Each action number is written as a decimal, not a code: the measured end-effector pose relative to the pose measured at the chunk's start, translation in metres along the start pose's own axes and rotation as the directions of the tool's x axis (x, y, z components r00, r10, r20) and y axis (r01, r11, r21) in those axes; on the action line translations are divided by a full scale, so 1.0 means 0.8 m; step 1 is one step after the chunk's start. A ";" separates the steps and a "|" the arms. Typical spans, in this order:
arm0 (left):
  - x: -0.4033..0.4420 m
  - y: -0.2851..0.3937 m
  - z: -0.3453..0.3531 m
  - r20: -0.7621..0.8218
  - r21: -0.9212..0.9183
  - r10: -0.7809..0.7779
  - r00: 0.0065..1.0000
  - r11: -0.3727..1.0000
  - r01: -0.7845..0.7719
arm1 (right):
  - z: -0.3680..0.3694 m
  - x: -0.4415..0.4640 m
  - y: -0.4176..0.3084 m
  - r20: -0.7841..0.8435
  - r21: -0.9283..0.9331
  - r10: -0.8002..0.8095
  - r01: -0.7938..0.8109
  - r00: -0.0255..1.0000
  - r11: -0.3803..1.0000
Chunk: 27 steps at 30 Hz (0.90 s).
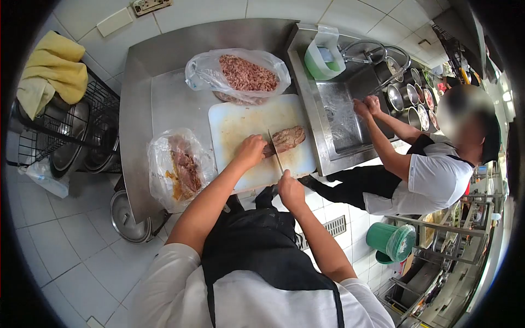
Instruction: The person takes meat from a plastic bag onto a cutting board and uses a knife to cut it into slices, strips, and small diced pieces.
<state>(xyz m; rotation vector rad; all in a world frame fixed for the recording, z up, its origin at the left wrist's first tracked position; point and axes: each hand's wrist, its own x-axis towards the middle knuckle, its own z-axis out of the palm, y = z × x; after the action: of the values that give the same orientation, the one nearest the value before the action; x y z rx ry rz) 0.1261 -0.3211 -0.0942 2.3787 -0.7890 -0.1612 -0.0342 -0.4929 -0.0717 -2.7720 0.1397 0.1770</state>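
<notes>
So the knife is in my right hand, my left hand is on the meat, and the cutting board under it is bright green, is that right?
Not quite: the head view shows the cutting board is white, not bright green. The rest holds: the knife is in your right hand and your left hand is on the meat.

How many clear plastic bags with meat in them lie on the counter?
2: the far bag, beyond the cutting board, and the near bag, left of the board. Another could be hidden beneath the far one.
</notes>
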 end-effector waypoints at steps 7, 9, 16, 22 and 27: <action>-0.006 0.014 -0.004 0.013 0.039 -0.054 0.998 0.998 0.053 | 0.001 0.024 0.022 0.027 0.084 0.015 -0.018 1.000 0.996; -0.009 0.021 -0.004 0.012 0.058 -0.082 0.997 0.995 0.082 | -0.004 0.024 0.030 0.015 0.111 0.013 -0.014 1.000 0.994; -0.018 0.027 0.002 -0.075 0.125 -0.130 0.989 0.982 0.139 | -0.015 -0.042 0.046 0.026 0.155 0.025 -0.029 0.999 0.987; -0.018 -0.001 -0.027 -0.095 0.095 -0.322 0.942 0.939 0.330 | -0.023 -0.040 0.054 0.049 0.119 0.052 -0.057 0.997 0.991; -0.028 -0.021 -0.060 0.150 -0.248 -0.702 0.696 0.655 0.714 | -0.001 -0.001 0.047 -0.036 0.131 0.034 -0.029 0.999 0.991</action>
<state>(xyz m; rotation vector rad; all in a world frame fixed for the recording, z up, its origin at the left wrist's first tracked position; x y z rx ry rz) 0.1303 -0.2721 -0.0673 2.2673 0.2081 -0.6069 -0.0394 -0.5281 -0.0841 -2.6450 0.1979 0.1191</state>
